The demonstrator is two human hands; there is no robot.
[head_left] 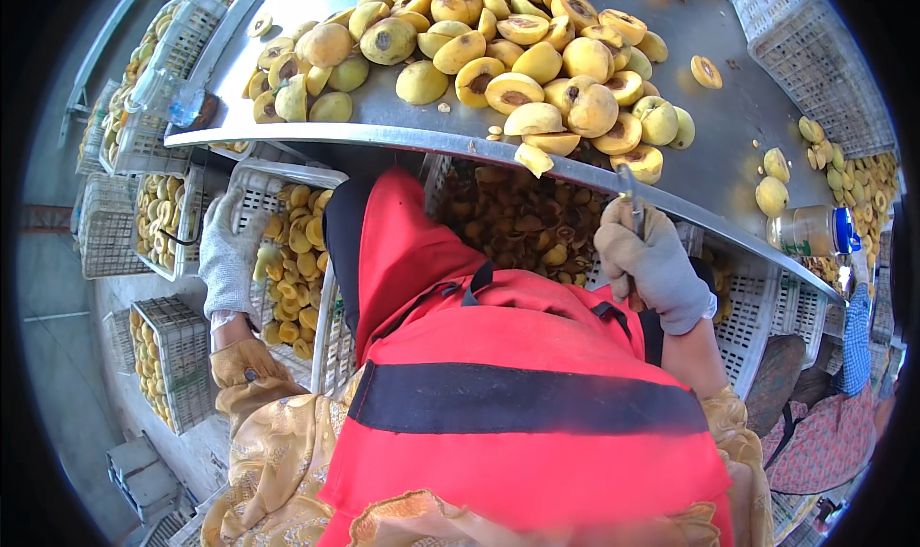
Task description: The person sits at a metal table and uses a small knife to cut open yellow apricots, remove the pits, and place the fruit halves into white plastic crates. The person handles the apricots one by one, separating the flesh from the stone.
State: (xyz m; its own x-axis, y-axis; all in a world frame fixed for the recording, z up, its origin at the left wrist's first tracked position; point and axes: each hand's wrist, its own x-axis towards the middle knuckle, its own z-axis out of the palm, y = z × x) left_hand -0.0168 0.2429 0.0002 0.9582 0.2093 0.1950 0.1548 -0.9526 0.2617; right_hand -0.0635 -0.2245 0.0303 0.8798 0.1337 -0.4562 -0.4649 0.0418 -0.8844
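My right hand (654, 264), in a grey-white glove, is closed round a small knife (632, 194) whose metal blade points up toward the table edge. My left hand (230, 255), gloved as well, reaches out at the left with its fingers stretched, over the side of a white plastic crate (331, 175). Yellow peach halves (297, 250) fill that crate. A pale piece of fruit lies close to the left thumb; whether they touch is unclear. On the metal table (402, 133) ahead is a heap of whole and halved yellow peaches (517, 58).
Below the table, a crate holds brownish fruit pieces (517, 207). Several fruit-filled crates (177, 355) stand at the left. A clear jar with a blue lid (815, 231) and a white crate (815, 68) are at the right. Another person's patterned clothing (824, 442) shows at lower right.
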